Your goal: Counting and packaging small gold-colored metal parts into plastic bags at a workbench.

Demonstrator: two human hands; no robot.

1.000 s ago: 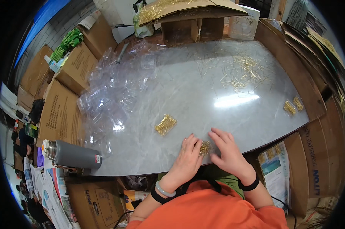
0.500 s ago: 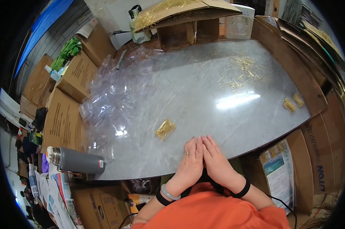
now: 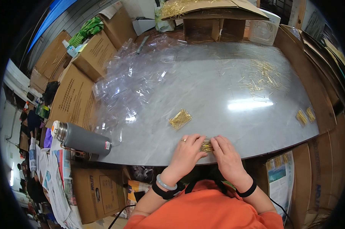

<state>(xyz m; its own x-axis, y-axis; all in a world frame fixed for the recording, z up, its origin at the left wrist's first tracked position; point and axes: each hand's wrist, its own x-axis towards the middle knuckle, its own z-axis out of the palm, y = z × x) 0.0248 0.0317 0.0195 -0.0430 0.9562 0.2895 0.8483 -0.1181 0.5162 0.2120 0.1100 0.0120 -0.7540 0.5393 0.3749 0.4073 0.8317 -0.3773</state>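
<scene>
At the table's near edge, my left hand (image 3: pixel 187 154) and my right hand (image 3: pixel 228 155) press a small bundle of thin gold pins (image 3: pixel 206 145) between them. Fingers cover much of the bundle, and only its middle shows in the gap. Just beyond my left hand lies another pile of gold pins (image 3: pixel 180 119), squared into a block, on the grey marbled tabletop (image 3: pixel 157 139). Whether it sits in a transparent box I cannot tell.
Many transparent plastic boxes (image 3: pixel 132 82) are heaped at the left. A grey flask (image 3: pixel 86 138) lies at the near left edge. Loose gold pins (image 3: pixel 262 76) are scattered far right, with two small bundles (image 3: pixel 302 117) at the right edge. Cardboard boxes (image 3: pixel 75 93) line the left side.
My hands, earlier laid together with their fingers hiding whatever was under them, have moved apart and show the gold bundle between them. The whole view has shifted slightly.
</scene>
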